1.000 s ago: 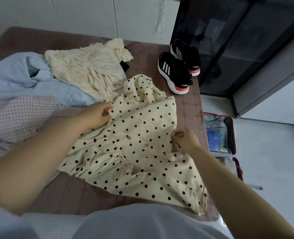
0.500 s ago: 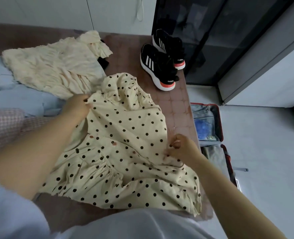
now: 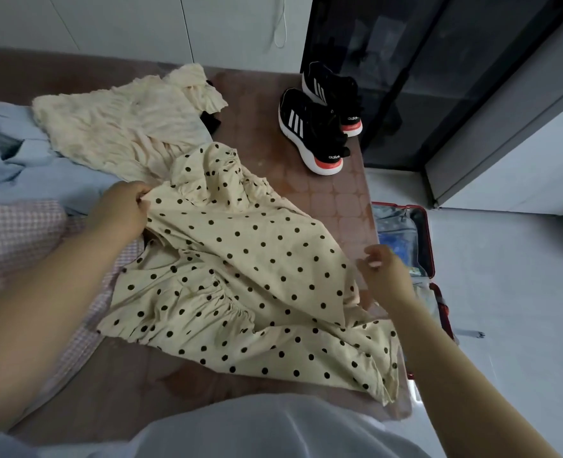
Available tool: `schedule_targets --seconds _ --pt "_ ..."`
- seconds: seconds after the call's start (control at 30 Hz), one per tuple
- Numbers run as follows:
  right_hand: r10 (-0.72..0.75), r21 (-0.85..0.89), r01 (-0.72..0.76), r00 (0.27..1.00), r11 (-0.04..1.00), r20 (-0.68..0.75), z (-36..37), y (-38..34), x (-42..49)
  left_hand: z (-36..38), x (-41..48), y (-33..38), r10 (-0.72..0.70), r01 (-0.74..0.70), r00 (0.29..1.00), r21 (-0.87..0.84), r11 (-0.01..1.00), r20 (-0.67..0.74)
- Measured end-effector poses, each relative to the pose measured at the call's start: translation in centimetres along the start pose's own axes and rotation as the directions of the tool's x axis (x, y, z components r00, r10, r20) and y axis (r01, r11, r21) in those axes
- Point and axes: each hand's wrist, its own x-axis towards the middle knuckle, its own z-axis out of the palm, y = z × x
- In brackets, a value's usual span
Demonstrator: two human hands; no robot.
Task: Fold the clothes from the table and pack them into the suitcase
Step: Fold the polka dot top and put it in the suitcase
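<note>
A cream dress with black dots (image 3: 250, 276) lies spread over the brown table (image 3: 336, 200). My left hand (image 3: 121, 209) pinches the dress's upper left edge. At the dress's right edge my right hand (image 3: 382, 276) hovers with fingers spread, its thumb near the cloth; it holds nothing that I can see. An open red suitcase (image 3: 425, 233) lies on the floor right of the table, with a blue item inside. A plain cream garment (image 3: 124, 123), a light blue garment (image 3: 25, 166) and a pink checked garment (image 3: 12, 239) lie to the left.
A pair of black sneakers (image 3: 316, 127) stands at the table's far right corner. A dark glass cabinet (image 3: 438, 77) rises behind them. White floor (image 3: 511, 309) stretches right of the suitcase. A white wall runs behind the table.
My left hand has pulled the dress's top edge leftward, flattening the cloth. My right hand has let go of the right edge and opened.
</note>
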Motion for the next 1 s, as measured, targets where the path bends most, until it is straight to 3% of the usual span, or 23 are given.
schedule_targets --seconds 0.1,0.17,0.27,0.33,0.37,0.47,0.53,0.6,0.7,0.8,0.87,1.0 --pt "-0.004 -0.076 0.024 0.966 0.997 0.259 3.1 -1.8 -0.6 -1.3 -0.5 1.2 -0.036 0.036 0.999 0.157 0.987 -0.003" --pt "-0.16 -0.091 0.204 0.92 0.975 0.357 5.2 -3.6 -2.6 -2.0 -1.3 3.2 -0.04 0.038 0.999 0.268 0.963 0.0" --pt "-0.46 -0.215 0.598 0.759 0.772 0.461 7.9 -5.1 -5.7 -1.1 -3.4 7.8 0.246 -0.255 0.966 0.158 0.954 0.076" --pt "-0.503 -0.163 0.681 0.661 0.714 0.556 8.8 -5.1 -6.7 0.6 -4.8 10.8 0.489 -0.503 0.852 0.035 0.863 0.185" --pt "-0.521 -0.094 0.665 0.657 0.74 0.545 8.9 -4.9 -6.7 1.6 -5.3 11.9 0.551 -0.574 0.793 0.015 0.819 0.259" --pt "-0.482 -0.009 0.506 0.826 0.862 0.294 7.7 -4.2 -5.0 5.0 -4.9 13.0 0.536 -0.653 0.703 0.128 0.746 0.467" --pt "-0.311 -0.02 0.325 0.921 0.946 0.236 6.6 -3.6 -3.2 6.3 -4.1 12.4 0.465 -0.628 0.707 0.171 0.759 0.533" --pt "-0.147 0.101 0.118 0.918 0.988 0.369 6.2 -3.2 -2.0 6.7 -3.4 11.8 0.437 -0.593 0.721 0.152 0.79 0.538" --pt "-0.064 0.249 -0.064 0.877 0.966 0.477 6.8 -3.3 -1.4 6.4 -3.0 11.3 0.482 -0.584 0.733 0.082 0.808 0.48" --pt "-0.11 0.324 -0.075 0.849 0.943 0.517 6.3 -3.5 -1.1 5.5 -2.8 11.6 0.505 -0.571 0.752 0.036 0.82 0.424" --pt "-0.13 0.371 -0.057 0.88 0.927 0.458 4.7 -3.6 -0.6 4.7 -2.5 11.9 0.496 -0.546 0.779 0.026 0.838 0.385" --pt "-0.018 0.417 -0.019 0.996 0.909 0.085 -0.5 -3.4 2.7 3.3 -0.6 11.1 0.442 -0.469 0.867 0.075 0.88 0.23"
